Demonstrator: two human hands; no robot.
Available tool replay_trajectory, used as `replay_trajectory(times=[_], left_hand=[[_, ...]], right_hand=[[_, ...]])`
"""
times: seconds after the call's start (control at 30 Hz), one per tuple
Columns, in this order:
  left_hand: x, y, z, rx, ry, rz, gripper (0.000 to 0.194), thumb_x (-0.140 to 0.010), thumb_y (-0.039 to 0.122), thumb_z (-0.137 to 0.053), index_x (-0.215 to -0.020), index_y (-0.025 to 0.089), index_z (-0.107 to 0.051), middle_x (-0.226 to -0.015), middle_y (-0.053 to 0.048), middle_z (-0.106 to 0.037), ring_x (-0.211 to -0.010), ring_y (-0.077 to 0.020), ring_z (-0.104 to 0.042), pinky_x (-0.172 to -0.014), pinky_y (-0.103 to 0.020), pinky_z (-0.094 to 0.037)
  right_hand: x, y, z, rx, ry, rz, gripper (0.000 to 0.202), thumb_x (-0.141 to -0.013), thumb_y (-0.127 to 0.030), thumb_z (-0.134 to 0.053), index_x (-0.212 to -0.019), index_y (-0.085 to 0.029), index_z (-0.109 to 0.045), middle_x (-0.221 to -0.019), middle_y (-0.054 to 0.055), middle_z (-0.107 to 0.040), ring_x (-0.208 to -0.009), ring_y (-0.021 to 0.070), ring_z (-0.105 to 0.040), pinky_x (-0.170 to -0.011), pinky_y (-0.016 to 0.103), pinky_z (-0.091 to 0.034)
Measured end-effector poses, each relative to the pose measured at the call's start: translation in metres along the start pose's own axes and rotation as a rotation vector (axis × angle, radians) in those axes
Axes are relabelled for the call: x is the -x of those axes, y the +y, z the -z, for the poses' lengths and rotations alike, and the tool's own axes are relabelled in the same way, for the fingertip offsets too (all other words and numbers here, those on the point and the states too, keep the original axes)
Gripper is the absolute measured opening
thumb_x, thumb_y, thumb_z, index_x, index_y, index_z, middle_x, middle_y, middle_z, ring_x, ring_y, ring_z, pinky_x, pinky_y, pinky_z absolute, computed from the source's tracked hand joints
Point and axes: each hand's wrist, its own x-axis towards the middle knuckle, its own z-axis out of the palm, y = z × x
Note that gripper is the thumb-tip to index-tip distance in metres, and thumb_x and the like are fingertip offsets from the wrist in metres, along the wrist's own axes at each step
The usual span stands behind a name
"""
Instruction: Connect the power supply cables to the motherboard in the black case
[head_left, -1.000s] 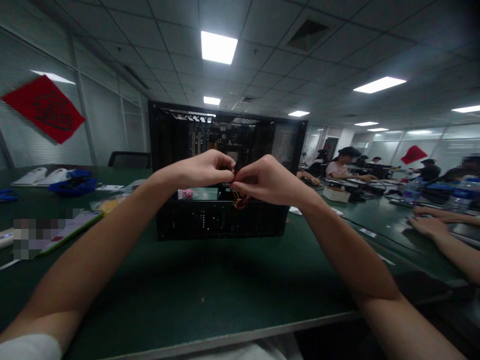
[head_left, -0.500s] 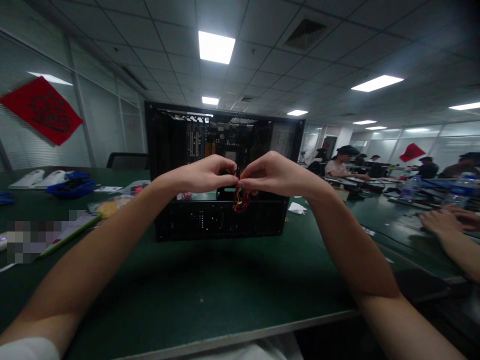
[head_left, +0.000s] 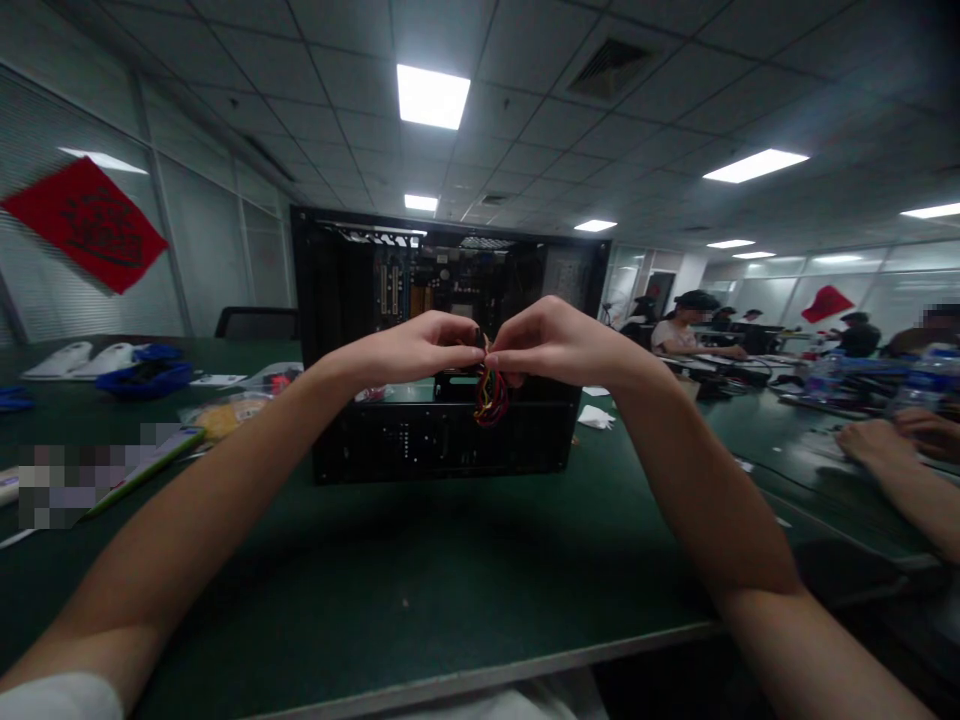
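Note:
A black computer case (head_left: 442, 445) stands upright on the green table (head_left: 420, 590), its open side facing me. Inside it a circuit board (head_left: 442, 275) shows behind my hands. A bundle of red, yellow and dark cables (head_left: 491, 398) hangs in front of the case. My left hand (head_left: 435, 345) pinches the top of the bundle from the left. From the right, my right hand (head_left: 544, 345) grips the same cables, fingertips close to those of the left. The cable ends between the fingers are too small to tell.
Blue items (head_left: 146, 375), a yellow item in clear plastic (head_left: 225, 415) and a green-edged flat object (head_left: 146, 470) lie left. A crumpled white piece (head_left: 596, 417) lies right of the case. Another person's hands (head_left: 885, 445) and bottles (head_left: 926, 385) are far right.
Both hands have shifted slightly right with the cable bundle. The tips of my right hand have moved, and more of the hanging cables shows below them.

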Motion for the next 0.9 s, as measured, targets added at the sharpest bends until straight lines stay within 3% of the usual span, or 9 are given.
replay_trajectory(times=[0.23,0.43,0.57,0.9], left_hand=[[-0.001,0.005,-0.01,-0.099,0.143,-0.034,0.017,-0.087,0.029,-0.058,-0.089,0.014,-0.065,-0.079,-0.001,-0.061,-0.072,-0.014,-0.054,-0.064,-0.026,-0.043],[-0.002,0.001,-0.007,-0.039,0.039,-0.039,0.023,-0.085,0.031,-0.062,-0.099,0.014,-0.066,-0.092,-0.004,-0.066,-0.079,-0.0154,-0.058,-0.068,-0.027,-0.046],[-0.002,0.004,-0.01,-0.061,0.077,-0.014,0.017,-0.084,0.028,-0.061,-0.092,0.014,-0.066,-0.087,-0.002,-0.065,-0.077,-0.0148,-0.057,-0.069,-0.027,-0.046],[-0.004,0.001,-0.01,-0.173,0.111,-0.112,0.016,-0.084,0.026,-0.053,-0.088,0.016,-0.065,-0.083,-0.002,-0.063,-0.076,-0.0147,-0.054,-0.067,-0.026,-0.044]], right_hand=[[-0.003,0.003,-0.001,0.018,0.019,-0.01,0.025,-0.087,-0.034,-0.07,-0.079,-0.011,-0.075,-0.062,0.004,-0.067,-0.056,0.0115,-0.057,-0.049,0.023,-0.037],[0.001,0.002,0.002,0.012,0.035,-0.018,0.028,-0.085,-0.038,-0.071,-0.083,-0.011,-0.077,-0.064,0.004,-0.068,-0.059,0.0124,-0.058,-0.05,0.023,-0.039],[0.003,-0.001,0.002,0.063,0.003,-0.045,0.032,-0.086,-0.042,-0.07,-0.08,-0.012,-0.076,-0.063,0.004,-0.067,-0.059,0.012,-0.058,-0.051,0.024,-0.038],[0.002,-0.002,-0.004,0.176,-0.006,-0.054,0.028,-0.087,-0.036,-0.068,-0.083,-0.01,-0.078,-0.061,0.002,-0.063,-0.057,0.0106,-0.053,-0.05,0.024,-0.032]])
